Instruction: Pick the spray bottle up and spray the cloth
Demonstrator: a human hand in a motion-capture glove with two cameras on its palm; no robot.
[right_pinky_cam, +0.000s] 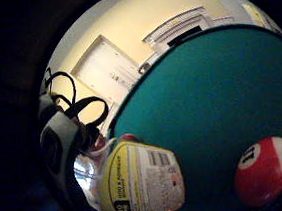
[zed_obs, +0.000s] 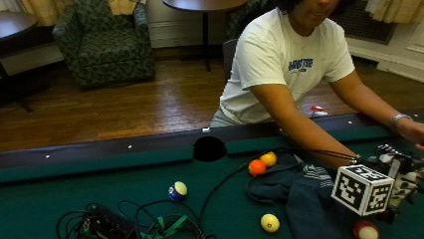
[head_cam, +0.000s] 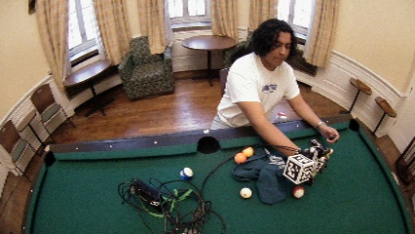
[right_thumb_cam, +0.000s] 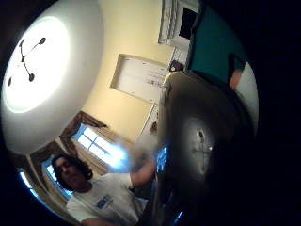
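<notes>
Five billiard balls [zed_obs: 269,222] lie on the felt with one dark cloth [zed_obs: 298,191] and one spray bottle [right_pinky_cam: 141,182].

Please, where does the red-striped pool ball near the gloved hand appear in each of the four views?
Little finger side palm view: red-striped ball on green felt, beside the spray bottle.
Thumb side palm view: not in it.
Outside view: at the bottom edge, beside the dark cloth.
Wide outside view: right of the cloth.
Shared landmark: the green felt.

White short-sleeved T-shirt [zed_obs: 278,59] with blue chest lettering, wristband [zed_obs: 398,118], black-gloved right hand [zed_obs: 397,174]
</notes>
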